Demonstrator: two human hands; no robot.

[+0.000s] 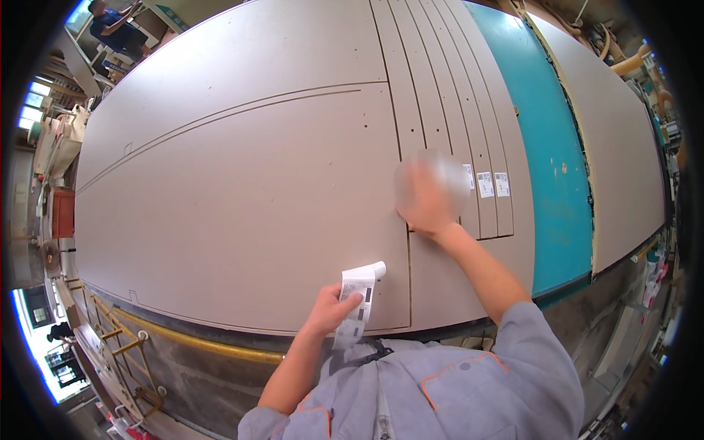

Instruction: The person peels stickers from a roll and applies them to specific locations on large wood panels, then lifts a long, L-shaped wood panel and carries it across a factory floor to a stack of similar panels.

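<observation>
My left hand [331, 311] is closed on a strip of white printed labels [357, 277], thumb on top. The strip curls at its far end and hangs toward my waist. My right hand [429, 198] reaches out over the narrow strips cut in a large grey-beige board [242, 213]. A round blur covers its fingers, so whether it holds anything is hidden. Just right of that hand, white labels [485, 185] lie on the neighbouring strips, one partly behind the blur.
Dark cut lines and small holes mark the board. To its right runs a teal surface [546, 154], then another beige panel [609, 139]. A yellow rail [198, 336] follows the near left edge. Another person [117, 31] stands at the far left.
</observation>
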